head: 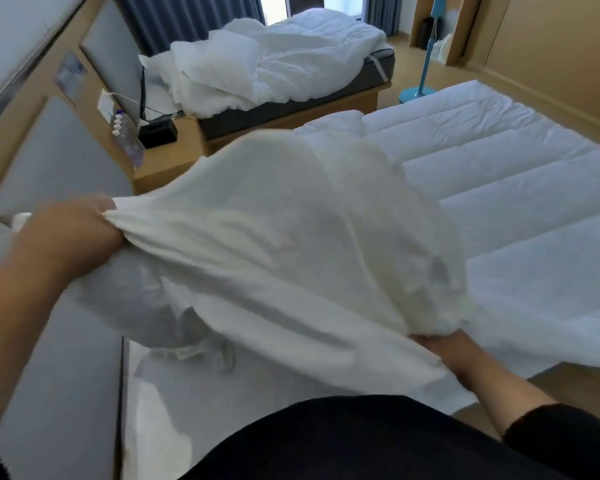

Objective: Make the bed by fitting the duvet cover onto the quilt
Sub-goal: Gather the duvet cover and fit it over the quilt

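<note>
Head view, one moment, itemised from the grip outward.

Left hand [73, 230]: fingers clenched round a gathered bunch of cover [274, 244], knuckles toward the headboard [59, 174]. Grip looks firm; cloth fans out taut from it.

Right hand [444, 348]: fingers curled into the cover's near edge, low and to the right, partly hidden under the cloth. It grips fabric; whether it also holds quilt inside cannot be told.

Cover: white, lifted between both hands, billowing in a dome above the near bed; its lower hem hangs across the person's dark top [361, 441]. A loose tie or label dangles beneath, blurred.

Quilt [499, 188]: white, channel-stitched, spread flat on the bed to the right and beyond the cover. The near part runs under the raised cloth; how far it sits inside is hidden.

Step judged: drawing the cover along over the quilt, early to middle of the task, most of the quilt being bare.

Handling notes: keep both grips at matching corners so the cloth stays square; pull evenly, not one side ahead; shake low and outward so the cover slides rather than bunches. Risk: a corner of filling slipping from the grasp unseen.

Surroundings: nightstand [167, 161] with bottles [125, 140]; second bed [291, 64], unmade; blue lamp [426, 60].
</note>
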`<state>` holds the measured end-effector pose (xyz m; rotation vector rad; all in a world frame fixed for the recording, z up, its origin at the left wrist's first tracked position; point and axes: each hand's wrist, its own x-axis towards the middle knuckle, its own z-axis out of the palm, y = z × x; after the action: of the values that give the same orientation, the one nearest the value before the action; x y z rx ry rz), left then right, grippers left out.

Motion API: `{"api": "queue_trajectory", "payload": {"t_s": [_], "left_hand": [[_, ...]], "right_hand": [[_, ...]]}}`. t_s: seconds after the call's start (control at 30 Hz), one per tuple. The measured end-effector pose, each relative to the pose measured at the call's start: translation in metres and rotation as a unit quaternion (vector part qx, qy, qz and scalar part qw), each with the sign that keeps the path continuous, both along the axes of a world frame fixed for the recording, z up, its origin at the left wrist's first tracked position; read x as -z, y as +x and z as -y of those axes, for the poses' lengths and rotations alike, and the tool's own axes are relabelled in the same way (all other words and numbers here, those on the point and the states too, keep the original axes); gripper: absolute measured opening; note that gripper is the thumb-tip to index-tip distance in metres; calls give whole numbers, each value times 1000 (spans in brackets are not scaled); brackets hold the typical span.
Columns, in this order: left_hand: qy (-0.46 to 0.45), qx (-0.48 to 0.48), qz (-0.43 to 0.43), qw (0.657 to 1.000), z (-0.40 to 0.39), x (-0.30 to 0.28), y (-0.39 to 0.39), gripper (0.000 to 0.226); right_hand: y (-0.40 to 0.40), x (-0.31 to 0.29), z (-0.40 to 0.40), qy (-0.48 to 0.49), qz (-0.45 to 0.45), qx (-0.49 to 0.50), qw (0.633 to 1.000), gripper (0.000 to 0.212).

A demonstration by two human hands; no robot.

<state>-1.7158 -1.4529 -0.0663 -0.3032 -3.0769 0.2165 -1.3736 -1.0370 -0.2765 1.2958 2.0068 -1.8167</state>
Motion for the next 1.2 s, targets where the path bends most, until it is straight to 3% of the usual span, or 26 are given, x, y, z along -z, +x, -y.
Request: {"api": "queue_trajectory", "payload": {"t_s": [0.03,0.1,0.2,0.3,0.4,0.43,0.5,0.57,0.6,0.7,0.73,0.83,0.87,1.0,1.07,1.2], "left_hand": [[-1,50,-12,999,-22,-2,34,27],[12,44,22,999,-26,19,46,23],[-23,14,89,996,-5,57,39,24],[-2,-10,91,996,6,79,36,26],[-39,-18,58,997,-7,91,45,28],[-48,23,20,998,-16,97,52,34],[-16,204,-32,978,-48,115,82,53],[-9,379,3,925,-85,154,126,61],[-38,415,48,908,-101,174,144,64],[-148,353,178,906,-132,214,160,102],[-142,347,151,915,-138,223,154,98],[-49,366,-19,929,-154,236,121,57],[-39,357,-35,933,-161,234,109,53],[-87,222,129,962,-187,197,82,34],[-44,182,187,964,-196,175,77,17],[45,141,117,982,-191,94,44,16]], "right_hand": [[11,14,4,29,38,-20,999,17],[23,30,0,13,73,-10,997,12],[-4,7,-33,-22,-13,106,994,40],[-31,-22,-50,-27,-83,105,991,65],[-32,-24,-39,-49,-92,112,988,57],[-30,-23,-32,-70,-97,112,987,52],[-26,-21,-22,-93,-96,111,985,45],[-27,-17,-17,-102,-97,110,984,45],[-28,-15,-16,-105,-99,109,984,47],[-32,-15,-15,-109,-108,91,984,47],[-33,-16,-15,-110,-106,86,985,48],[-33,-15,-24,-121,-91,82,985,51],[-33,-14,-28,-124,-81,88,985,47],[-44,-13,-46,-164,-49,110,979,42],[-56,-17,-55,-181,-59,103,976,46],[-81,-47,-97,-190,-153,92,966,49]]}}
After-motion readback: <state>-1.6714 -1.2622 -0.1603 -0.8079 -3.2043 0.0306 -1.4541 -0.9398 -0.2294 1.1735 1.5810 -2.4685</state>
